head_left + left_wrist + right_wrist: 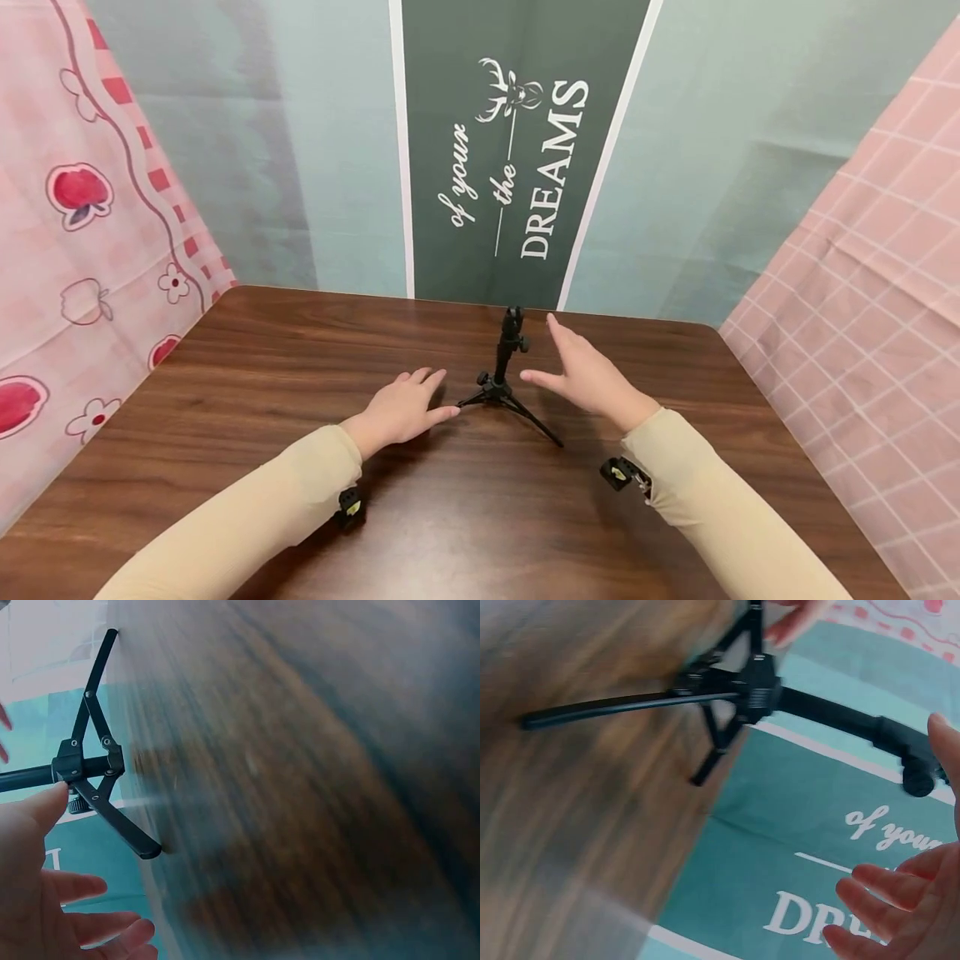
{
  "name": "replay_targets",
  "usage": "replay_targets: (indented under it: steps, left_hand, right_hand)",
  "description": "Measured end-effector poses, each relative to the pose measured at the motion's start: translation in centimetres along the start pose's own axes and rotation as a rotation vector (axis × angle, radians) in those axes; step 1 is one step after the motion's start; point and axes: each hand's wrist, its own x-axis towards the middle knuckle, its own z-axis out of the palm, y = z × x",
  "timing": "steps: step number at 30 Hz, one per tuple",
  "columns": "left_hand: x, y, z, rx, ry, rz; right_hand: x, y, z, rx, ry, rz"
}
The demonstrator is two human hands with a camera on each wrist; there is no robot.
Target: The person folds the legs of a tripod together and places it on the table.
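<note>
A small black tripod (pixel 501 358) stands upright on the wooden table, its legs spread and its clamp-like head at the top. Left of it is my left hand (pixel 402 410), fingers extended low over the table, thumb tip right by one leg in the head view. My right hand (pixel 588 367) is raised on the other side, thumb and fingers spread apart, with nothing in it. The left wrist view shows the tripod's hinged legs (pixel 94 712) beyond my thumb. In the right wrist view the tripod's column and side knob (pixel 918 777) lie near my fingers.
The brown wooden table (pixel 465 517) reaches back to a blue-green curtain (pixel 345 167) with a dark printed panel. Pink patterned cloths hang at the left (pixel 97 242) and right (pixel 862 283). Black mounts (pixel 618 473) sit under both sleeves.
</note>
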Motion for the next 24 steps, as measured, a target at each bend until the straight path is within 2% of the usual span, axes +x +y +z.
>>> replay_targets:
  steps: [11,17,24]
  left_hand:
    - [0.5,-0.1,0.2,-0.141,0.027,-0.007]
    - [0.7,-0.1,0.1,-0.206,0.059,-0.003]
    - [0.7,-0.1,0.2,-0.272,0.049,-0.020]
  right_hand:
    - [1.8,-3.7,-2.6,-0.069,0.135,-0.052]
    - [2.8,-5.4,-3.3,-0.155,0.187,-0.075]
    - [3.6,-7.1,-3.9,-0.278,0.221,-0.073]
